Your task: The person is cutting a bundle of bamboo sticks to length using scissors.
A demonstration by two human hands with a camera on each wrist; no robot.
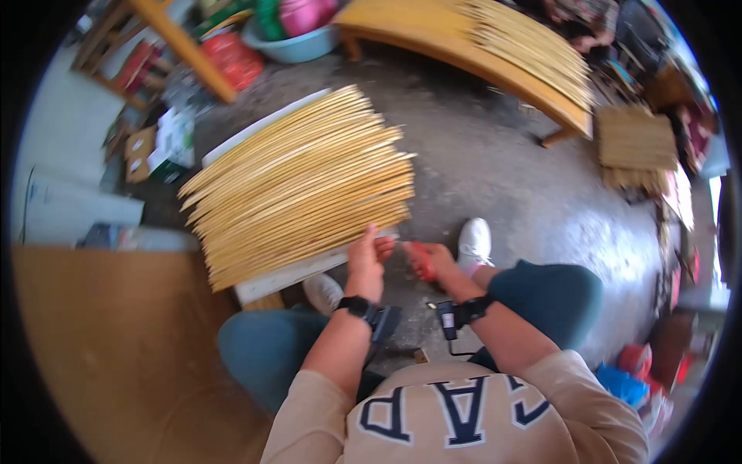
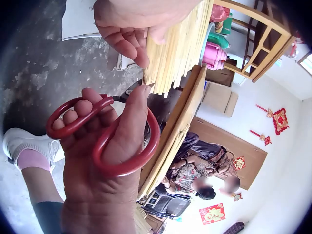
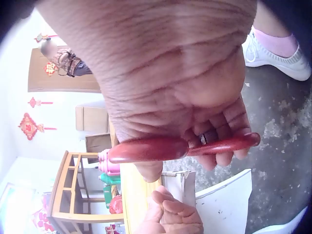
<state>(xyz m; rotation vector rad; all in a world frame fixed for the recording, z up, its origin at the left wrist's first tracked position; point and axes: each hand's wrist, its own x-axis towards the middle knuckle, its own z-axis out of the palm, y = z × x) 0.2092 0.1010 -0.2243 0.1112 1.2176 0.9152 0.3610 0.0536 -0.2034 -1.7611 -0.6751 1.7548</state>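
Yellow sticks [image 1: 301,185] lie side by side in a flat layer on a white-edged support. My left hand [image 1: 367,263] is at the layer's near right corner, fingers bent; in the left wrist view the same hand [image 2: 141,19] has its thumb against the sticks [image 2: 170,53]. Whether it pinches anything is hidden. Red-handled scissors [image 2: 124,168] are in my right hand [image 2: 102,161], thumb through one loop, fingers through the other. Their dark blades point at the stick ends, close to my left fingertips. In the right wrist view, the red handle [image 3: 151,149] crosses my right palm [image 3: 170,92].
A wooden bench [image 1: 433,39] bearing more sticks stands beyond the floor [image 1: 479,147]. Behind the layer are a blue basin [image 1: 294,48] and a red bag [image 1: 232,62]. A brown panel [image 1: 116,332] is at the left. White shoes [image 1: 474,241] are near my hands. People sit at the far right.
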